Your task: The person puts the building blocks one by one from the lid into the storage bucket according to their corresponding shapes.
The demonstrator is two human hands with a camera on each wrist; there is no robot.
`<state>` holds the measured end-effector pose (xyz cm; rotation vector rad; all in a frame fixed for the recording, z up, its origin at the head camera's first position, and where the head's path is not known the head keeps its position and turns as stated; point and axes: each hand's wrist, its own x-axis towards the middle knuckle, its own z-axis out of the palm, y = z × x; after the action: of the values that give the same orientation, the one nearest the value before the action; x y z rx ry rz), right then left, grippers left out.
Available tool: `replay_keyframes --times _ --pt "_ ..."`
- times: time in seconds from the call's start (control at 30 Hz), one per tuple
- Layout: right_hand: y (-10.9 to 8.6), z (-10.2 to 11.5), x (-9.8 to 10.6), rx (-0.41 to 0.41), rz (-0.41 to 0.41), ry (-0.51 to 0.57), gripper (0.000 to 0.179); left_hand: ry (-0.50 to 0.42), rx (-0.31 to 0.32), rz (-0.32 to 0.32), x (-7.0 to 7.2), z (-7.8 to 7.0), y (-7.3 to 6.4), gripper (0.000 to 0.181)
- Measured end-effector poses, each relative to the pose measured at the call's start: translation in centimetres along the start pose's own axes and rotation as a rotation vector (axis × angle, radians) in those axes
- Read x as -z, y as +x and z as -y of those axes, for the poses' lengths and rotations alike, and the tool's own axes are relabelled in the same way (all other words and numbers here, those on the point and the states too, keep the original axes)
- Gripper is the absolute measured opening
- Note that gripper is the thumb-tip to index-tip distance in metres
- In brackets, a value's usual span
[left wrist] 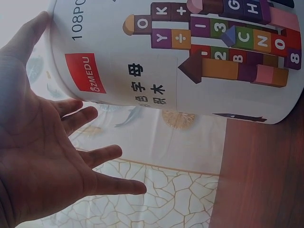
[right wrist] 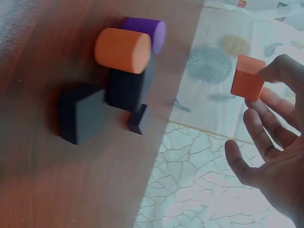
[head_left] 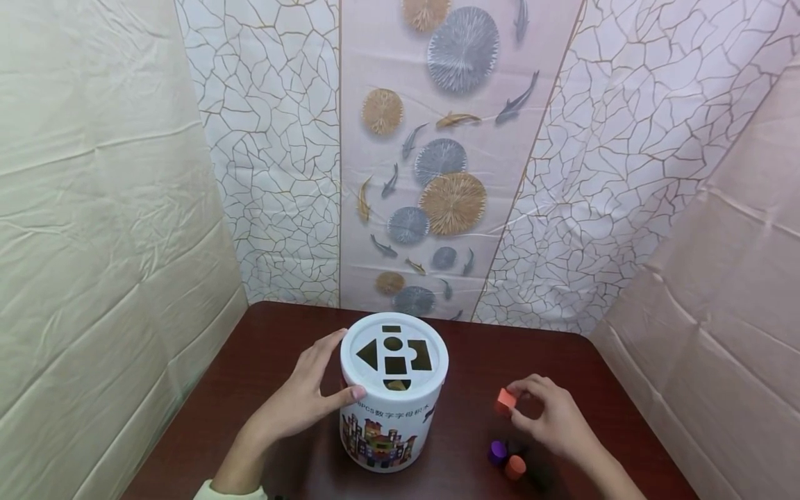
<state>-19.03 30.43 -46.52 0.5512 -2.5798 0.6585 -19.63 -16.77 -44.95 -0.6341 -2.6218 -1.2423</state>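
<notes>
A white bucket [head_left: 387,423] with printed block pictures stands upright on the table, its white lid [head_left: 364,323] pierced by shaped holes. My left hand [head_left: 306,396] rests at the lid's left side, thumb near the front of the rim and fingers reaching round toward the back. In the left wrist view, this left hand [left wrist: 52,142] has its fingers spread and fairly straight beside the bucket wall. To the right of the bucket, my right hand [head_left: 553,417] pinches an orange block [right wrist: 248,78] between thumb and fingertips, held above the table.
Below my right hand lie a purple cylinder [head_left: 497,452] and an orange cylinder [head_left: 515,468]. Several dark blocks [right wrist: 85,114] lie close by in the right wrist view. The dark red table [head_left: 281,326] ends at a patterned cloth backdrop [head_left: 275,208].
</notes>
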Motion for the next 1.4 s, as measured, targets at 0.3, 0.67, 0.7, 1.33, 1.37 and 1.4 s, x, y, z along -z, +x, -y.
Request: replay_keyframes --times 0.3,0.67,0.7,1.33,1.37,1.4 --pt "0.7 1.3 1.1 0.099 -0.030 0.023 0.043 0.004 -0.001 -0.003 0.0 0.0 0.0 0.106" --pt "2.1 3.2 2.3 0.202 -0.071 0.086 0.051 -0.003 0.007 0.005 0.0 0.1 -0.1 0.106" --pt "2.3 3.4 2.5 0.206 -0.073 0.091 0.052 -0.006 0.007 0.007 0.1 0.0 -0.1 0.106" --pt "4.8 6.8 3.4 0.262 -0.067 0.180 0.051 -0.006 -0.003 0.003 0.1 -0.2 -0.1 0.106" --pt "4.9 6.9 3.4 0.263 -0.064 0.184 0.051 -0.010 0.002 0.004 0.1 -0.2 -0.1 0.106" --pt "5.0 7.0 3.4 0.264 -0.063 0.187 0.051 -0.012 0.005 0.005 0.1 -0.2 -0.1 0.106"
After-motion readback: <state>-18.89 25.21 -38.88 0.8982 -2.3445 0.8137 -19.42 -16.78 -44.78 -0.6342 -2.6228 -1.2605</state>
